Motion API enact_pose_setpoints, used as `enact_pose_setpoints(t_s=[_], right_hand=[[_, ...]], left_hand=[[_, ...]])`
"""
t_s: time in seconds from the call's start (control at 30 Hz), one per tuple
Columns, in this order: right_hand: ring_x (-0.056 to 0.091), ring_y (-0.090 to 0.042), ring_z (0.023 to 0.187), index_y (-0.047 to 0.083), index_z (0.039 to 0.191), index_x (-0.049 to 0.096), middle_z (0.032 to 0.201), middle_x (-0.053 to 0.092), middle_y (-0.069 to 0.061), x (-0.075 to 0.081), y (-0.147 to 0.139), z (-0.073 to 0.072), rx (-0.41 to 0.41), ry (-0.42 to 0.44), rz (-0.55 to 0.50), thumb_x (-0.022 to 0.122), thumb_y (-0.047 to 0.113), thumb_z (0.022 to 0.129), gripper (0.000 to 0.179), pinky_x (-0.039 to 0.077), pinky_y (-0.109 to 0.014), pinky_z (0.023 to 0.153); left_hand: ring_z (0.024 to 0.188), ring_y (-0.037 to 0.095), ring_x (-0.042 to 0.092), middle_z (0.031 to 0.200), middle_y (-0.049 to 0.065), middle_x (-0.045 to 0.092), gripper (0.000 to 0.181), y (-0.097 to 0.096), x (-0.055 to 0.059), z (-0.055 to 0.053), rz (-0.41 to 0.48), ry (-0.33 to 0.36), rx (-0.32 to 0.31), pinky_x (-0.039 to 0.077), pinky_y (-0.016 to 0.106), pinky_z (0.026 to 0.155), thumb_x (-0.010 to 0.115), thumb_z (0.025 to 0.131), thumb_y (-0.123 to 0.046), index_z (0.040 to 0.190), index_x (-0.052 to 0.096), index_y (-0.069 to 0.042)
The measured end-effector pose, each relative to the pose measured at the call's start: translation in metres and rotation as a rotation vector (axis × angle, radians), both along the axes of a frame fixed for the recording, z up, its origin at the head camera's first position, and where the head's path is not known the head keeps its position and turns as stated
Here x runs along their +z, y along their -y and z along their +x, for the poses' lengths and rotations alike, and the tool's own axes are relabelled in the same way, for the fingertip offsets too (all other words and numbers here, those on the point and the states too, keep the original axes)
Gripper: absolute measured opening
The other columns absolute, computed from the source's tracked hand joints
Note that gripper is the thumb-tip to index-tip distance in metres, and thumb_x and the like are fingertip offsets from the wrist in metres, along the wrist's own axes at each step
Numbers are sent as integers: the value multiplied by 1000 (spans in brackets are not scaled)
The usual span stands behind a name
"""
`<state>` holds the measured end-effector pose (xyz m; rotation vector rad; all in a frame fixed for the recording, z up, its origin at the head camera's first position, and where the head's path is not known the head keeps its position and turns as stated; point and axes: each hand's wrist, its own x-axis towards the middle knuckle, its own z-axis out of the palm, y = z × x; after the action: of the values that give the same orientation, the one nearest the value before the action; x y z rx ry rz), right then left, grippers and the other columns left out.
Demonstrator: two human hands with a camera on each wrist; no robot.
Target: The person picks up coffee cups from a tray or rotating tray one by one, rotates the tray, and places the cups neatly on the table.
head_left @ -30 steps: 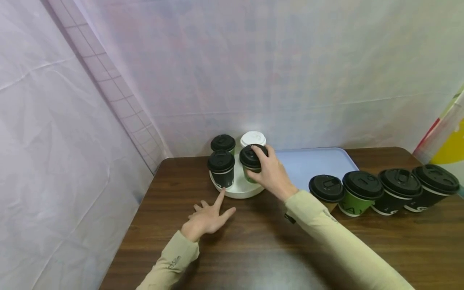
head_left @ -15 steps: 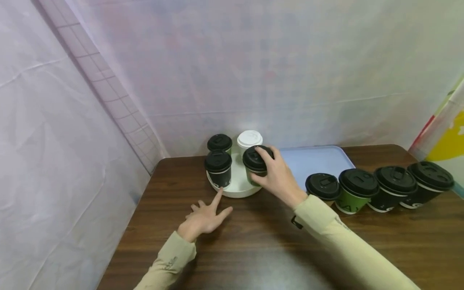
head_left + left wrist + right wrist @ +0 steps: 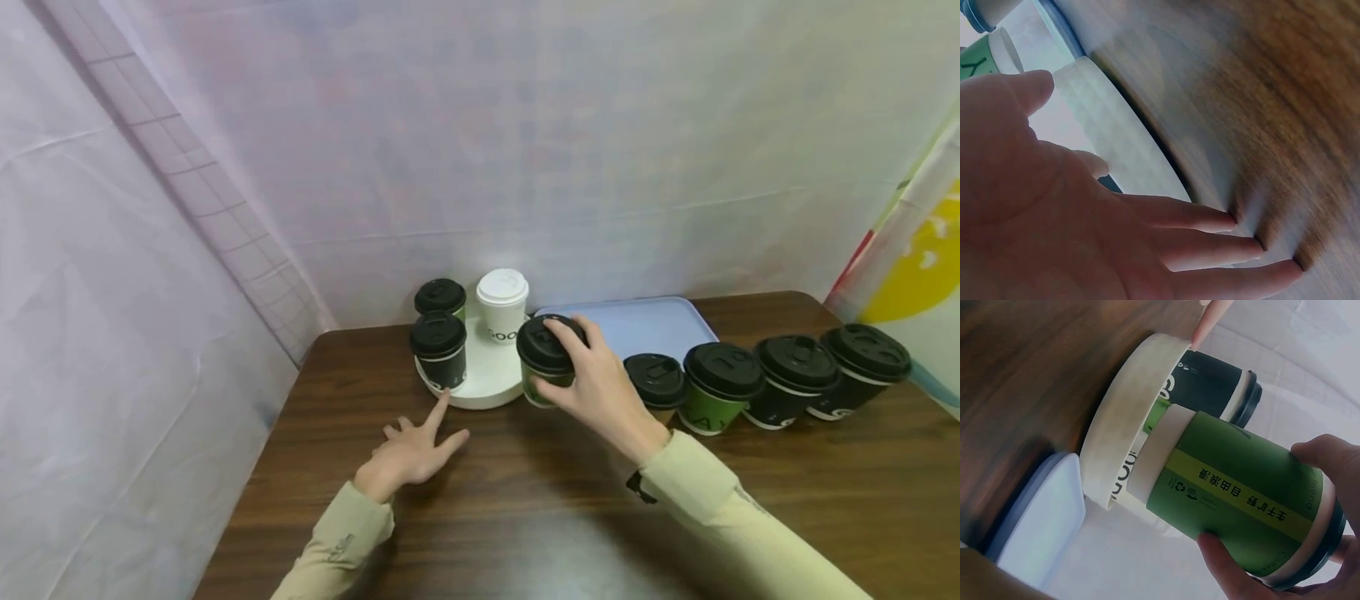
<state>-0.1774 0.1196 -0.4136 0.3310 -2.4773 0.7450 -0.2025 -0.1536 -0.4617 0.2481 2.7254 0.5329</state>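
My right hand [image 3: 603,396] grips a green paper coffee cup [image 3: 1235,494] from above, around its black lid. The cup hangs upright at the right edge of a round white tray [image 3: 489,371], and in the right wrist view its bottom is clear of that tray. On the tray stand a black coffee cup [image 3: 444,368] at front left, a black-lidded cup [image 3: 439,297] behind it, and a white cup [image 3: 502,315] at the back. My left hand [image 3: 412,452] lies spread, index fingertip at the tray's front rim; in the left wrist view other fingertips touch the table.
A pale blue rectangular tray [image 3: 645,321] lies right of the round one. In front of it stands a row of black-lidded cups: a brown one [image 3: 660,414], a green one [image 3: 708,410] and two black ones [image 3: 772,407]. White curtains border the wooden table [image 3: 517,500].
My right hand has lifted the green cup from the round tray's front right and carried it rightward. The left hand keeps its place at the rim. The head view has shifted slightly.
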Motion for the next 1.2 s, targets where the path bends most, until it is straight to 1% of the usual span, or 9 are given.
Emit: enact_pose_setpoints(t_s=[0.17,0.37,0.6,0.9,0.97,1.2], right_hand=[[72,-44,99,18,151,50,146,48,-28,-3,-7,11,-9,-12,7,87,28,82,79,62,-57,79],[71,-45,101,19,150,51,145,49,-26,-6,-13,25,-14,-15,-1,88,28,81,79,62,-57,81],[71,-44,98,18,147,54,144,50,-27,-10,-21,41,-21,-59,11,90,26,78,78,62,-56,78],[70,-45,103,18,145,56,142,52,-28,-13,-35,59,-59,-87,-5,92,24,75,79,61,-57,80],[70,-44,102,17,144,57,141,53,-27,-13,-37,64,-65,-103,-3,92,23,74,79,62,-56,79],[68,-42,108,16,141,60,135,57,-24,-13,-50,83,-82,-179,-41,94,16,68,80,61,-56,81]], left_hand=[[146,74,13,159,51,14,76,1,-1,0,-2,5,-2,28,86,107,37,105,-66,166,2,-40],[145,75,14,158,52,15,76,3,-3,1,-12,4,5,27,86,108,38,104,-65,167,3,-39],[144,75,13,158,52,14,77,4,-4,0,-11,0,-12,28,85,109,38,104,-67,167,1,-39],[144,76,13,157,53,14,77,6,-5,0,-15,-17,-30,29,85,108,38,105,-66,166,0,-39],[144,76,13,157,53,14,77,5,-6,0,-17,-20,-32,29,86,107,38,105,-66,167,0,-39],[143,76,12,157,53,13,77,2,-6,-1,-20,-23,-40,27,87,106,37,105,-65,167,0,-38]])
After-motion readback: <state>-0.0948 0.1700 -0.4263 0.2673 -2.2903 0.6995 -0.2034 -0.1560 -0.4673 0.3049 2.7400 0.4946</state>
